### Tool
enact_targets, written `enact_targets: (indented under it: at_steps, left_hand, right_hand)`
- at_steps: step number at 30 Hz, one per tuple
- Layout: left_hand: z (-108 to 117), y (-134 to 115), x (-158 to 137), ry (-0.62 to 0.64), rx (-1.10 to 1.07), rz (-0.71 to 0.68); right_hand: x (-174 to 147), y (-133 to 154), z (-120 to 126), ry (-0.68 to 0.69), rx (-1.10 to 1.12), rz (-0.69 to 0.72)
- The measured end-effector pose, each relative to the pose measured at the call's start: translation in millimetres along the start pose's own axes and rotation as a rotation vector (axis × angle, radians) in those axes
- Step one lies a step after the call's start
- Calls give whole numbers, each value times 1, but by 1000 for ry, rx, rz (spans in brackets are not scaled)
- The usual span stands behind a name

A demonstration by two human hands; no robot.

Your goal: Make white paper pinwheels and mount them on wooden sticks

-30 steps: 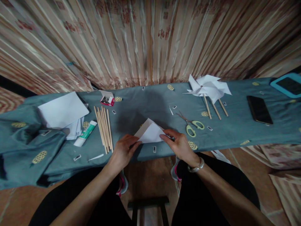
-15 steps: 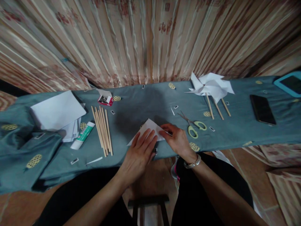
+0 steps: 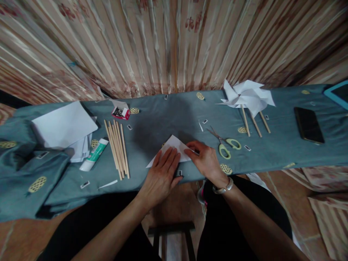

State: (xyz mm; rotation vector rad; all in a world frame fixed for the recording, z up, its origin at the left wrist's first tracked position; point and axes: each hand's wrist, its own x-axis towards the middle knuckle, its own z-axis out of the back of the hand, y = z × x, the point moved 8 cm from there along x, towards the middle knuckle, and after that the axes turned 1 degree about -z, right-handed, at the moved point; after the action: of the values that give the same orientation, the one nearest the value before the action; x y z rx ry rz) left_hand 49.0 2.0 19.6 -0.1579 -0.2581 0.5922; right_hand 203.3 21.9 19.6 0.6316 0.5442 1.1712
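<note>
A white sheet of paper [image 3: 173,142], folded into a triangle, lies at the table's front edge with its tip pointing away from me. My left hand [image 3: 162,170] rests flat on it, fingers stretched out over the paper. At the paper's right corner, my right hand [image 3: 204,159] pinches the edge between thumb and fingers. Just right of that hand lie scissors [image 3: 224,143] with green handles, blades apart. Beyond them, white paper pinwheels [image 3: 248,96] on wooden sticks lie together.
Left of my hands are several wooden sticks [image 3: 116,148], a glue tube [image 3: 94,154], an open red box of small metal pieces [image 3: 121,111] and stacked white paper [image 3: 65,121]. A black phone [image 3: 309,124] and a blue-framed tablet [image 3: 338,95] lie right. A curtain [image 3: 163,47] hangs behind.
My left thumb has moved out from the fingers, toward the table's front edge. My right hand keeps its pinch at the paper's corner. The view has shifted slightly.
</note>
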Motion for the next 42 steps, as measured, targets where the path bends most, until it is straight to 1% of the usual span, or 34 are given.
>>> enact_targets:
  at_steps: [4,9,16,19,25,28,31,35,42]
  left_hand:
    - [-3,1,0,16,1,14]
    - [-5,1,-1,18,7,0]
    - [-7,2,-1,52,33,1]
    - [-7,1,-1,51,53,-9]
    - [-7,2,0,52,57,-8]
    - [-7,1,0,50,56,-12]
    - [-7,1,0,51,66,-11]
    - [-9,-1,-1,57,75,-19]
    - [-11,-1,-2,69,72,-10]
  right_hand:
    - [0,1,0,-4,-2,2]
    - [0,2,0,-9,-11,17]
    - [-1,5,-1,5,-85,4]
    - [-3,9,-1,-11,-116,60]
    - [-11,21,0,-113,-259,281]
    - [-15,27,1,-142,-350,377]
    - [-21,35,0,-165,-378,460]
    - [-29,38,-6,-183,-354,483]
    - [-38,34,-18,-141,-406,437]
